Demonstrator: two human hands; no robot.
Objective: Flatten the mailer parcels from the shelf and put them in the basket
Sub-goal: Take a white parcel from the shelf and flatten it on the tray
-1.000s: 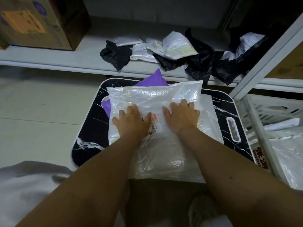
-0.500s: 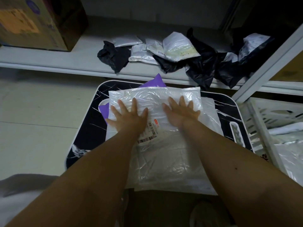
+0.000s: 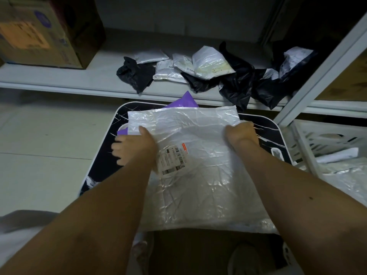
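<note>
A large white bubble mailer [image 3: 198,175] with a barcode label lies on a black marbled tray table [image 3: 103,147], on top of a purple mailer [image 3: 187,100]. My left hand [image 3: 135,145] holds the white mailer's left edge, thumb on top and fingers reaching past the edge. At the right edge, my right hand [image 3: 241,132] grips with its fingers curled over. The white slatted basket [image 3: 309,139] stands to the right of the table with pale mailers inside. Several crumpled black and white mailers [image 3: 210,66] lie on the low shelf [image 3: 79,80] behind.
A cardboard box [image 3: 39,34] sits on the shelf at the far left. A slanted white shelf post [image 3: 321,66] rises between the table and the basket. Pale tiled floor [image 3: 39,145] lies left of the table. My feet show below the table's near edge.
Both hands slid apart from the mailer's middle, where they pressed flat, out to its left and right edges. The mailer looks flatter and its far edge lies straighter.
</note>
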